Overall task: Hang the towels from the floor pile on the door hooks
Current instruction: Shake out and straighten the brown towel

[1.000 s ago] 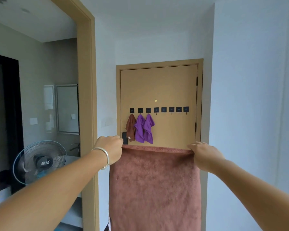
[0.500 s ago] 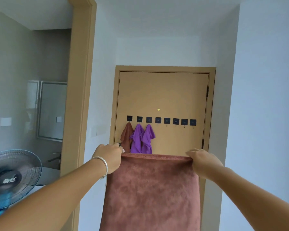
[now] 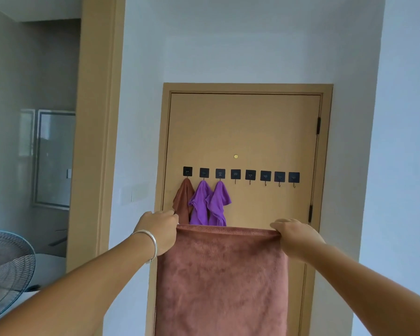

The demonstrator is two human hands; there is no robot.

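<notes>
Brown towel (image 3: pixel 222 282): you are holding it stretched flat in front of you, its top edge level and its body hanging straight down out of frame at 6 o'clock. Your left hand (image 3: pixel 159 232) is gripping the top left corner, fingers curled over the edge; a bangle (image 3: pixel 149 243) is sitting on that wrist. Your right hand (image 3: pixel 295 235) is pinching the top right corner, knuckles up. Both arms are reaching forward toward the door (image 3: pixel 244 132), which is standing shut at 12 o'clock. Eight black hooks (image 3: pixel 264 176) are running in a row across it. The three leftmost are carrying towels: a hung brown (image 3: pixel 183 200), then two purple (image 3: pixel 200 202) (image 3: pixel 218 202). A fan (image 3: pixel 6 267) is showing at 8 o'clock.
</notes>
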